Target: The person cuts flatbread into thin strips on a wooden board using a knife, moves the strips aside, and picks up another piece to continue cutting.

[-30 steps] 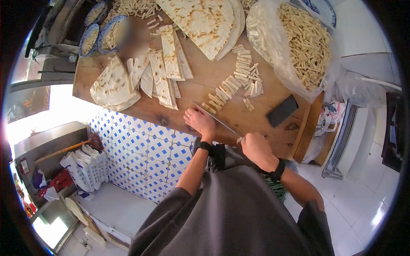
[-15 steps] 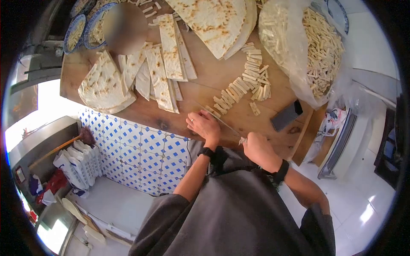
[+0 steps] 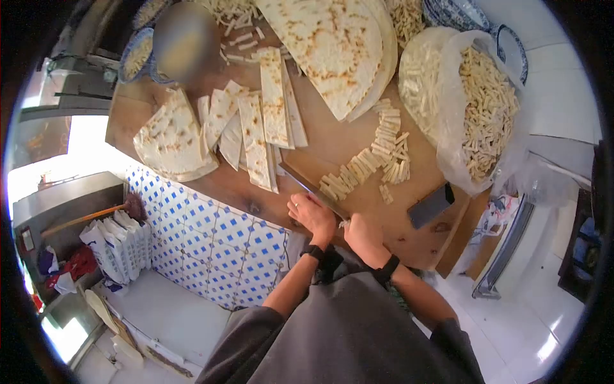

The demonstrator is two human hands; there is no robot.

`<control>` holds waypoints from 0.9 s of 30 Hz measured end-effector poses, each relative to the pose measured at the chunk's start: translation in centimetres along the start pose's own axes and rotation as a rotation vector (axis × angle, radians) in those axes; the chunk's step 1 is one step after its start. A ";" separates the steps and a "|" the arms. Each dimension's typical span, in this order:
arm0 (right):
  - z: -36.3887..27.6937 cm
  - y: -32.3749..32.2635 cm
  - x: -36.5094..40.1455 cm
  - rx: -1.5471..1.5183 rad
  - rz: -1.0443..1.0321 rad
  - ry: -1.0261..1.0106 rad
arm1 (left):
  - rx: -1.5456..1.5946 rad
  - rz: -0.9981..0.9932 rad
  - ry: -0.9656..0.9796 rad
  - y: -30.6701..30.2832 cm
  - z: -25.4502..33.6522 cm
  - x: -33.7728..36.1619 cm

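My right hand (image 3: 366, 240) is closed round the handle end of a long knife (image 3: 309, 187), with a bit of white wrapping showing at the grip. The blade slants up and left across the wooden board (image 3: 345, 137). Beside the blade, on its near side, my left hand (image 3: 313, 216) has its fingers stretched out, the tips close to the metal. Just past the blade lies a curved row of cut flatbread strips (image 3: 355, 171). Long browned flatbread slabs (image 3: 258, 144) overlap to the left of the knife tip.
A stack of large folded flatbreads (image 3: 329, 54) lies at the back. A clear plastic bag (image 3: 448, 121) of cut strips stands at the right, near a dark phone (image 3: 430, 206). Blue-patterned bowls (image 3: 135, 57) sit at the far left. More flatbread (image 3: 173, 142) rests at the left edge.
My right hand has moved left with the knife, and the blade now shows broader, its tip farther up the board. The left hand stays beside the blade. The whole view has shifted slightly.
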State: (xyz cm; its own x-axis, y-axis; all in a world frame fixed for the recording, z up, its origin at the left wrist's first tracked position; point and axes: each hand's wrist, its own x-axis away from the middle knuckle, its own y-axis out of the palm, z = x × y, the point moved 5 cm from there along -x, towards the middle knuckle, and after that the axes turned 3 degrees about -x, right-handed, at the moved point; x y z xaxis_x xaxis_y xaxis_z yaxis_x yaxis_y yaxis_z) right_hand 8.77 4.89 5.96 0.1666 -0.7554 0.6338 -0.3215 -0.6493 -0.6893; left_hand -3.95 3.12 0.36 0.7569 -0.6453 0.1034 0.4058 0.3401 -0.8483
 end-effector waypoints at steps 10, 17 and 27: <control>4.8 0.3 0.3 -0.179 0.230 -0.216 | 0.041 0.146 0.083 -1.2 0.6 -0.9; 7.7 -1.4 5.0 -0.116 0.322 -0.123 | 0.067 0.113 0.160 -0.6 -0.9 0.2; 3.8 -1.8 7.4 -0.088 0.318 -0.161 | 0.050 0.154 0.240 -0.9 -0.5 0.7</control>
State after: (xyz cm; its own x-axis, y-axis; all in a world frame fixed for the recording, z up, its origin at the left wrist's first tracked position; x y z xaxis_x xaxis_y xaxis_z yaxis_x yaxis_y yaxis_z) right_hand 14.15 0.14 10.59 0.1877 -0.9271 0.3243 -0.4589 -0.3747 -0.8056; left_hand -4.01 2.04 0.91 0.6713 -0.7246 -0.1560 0.3246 0.4766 -0.8170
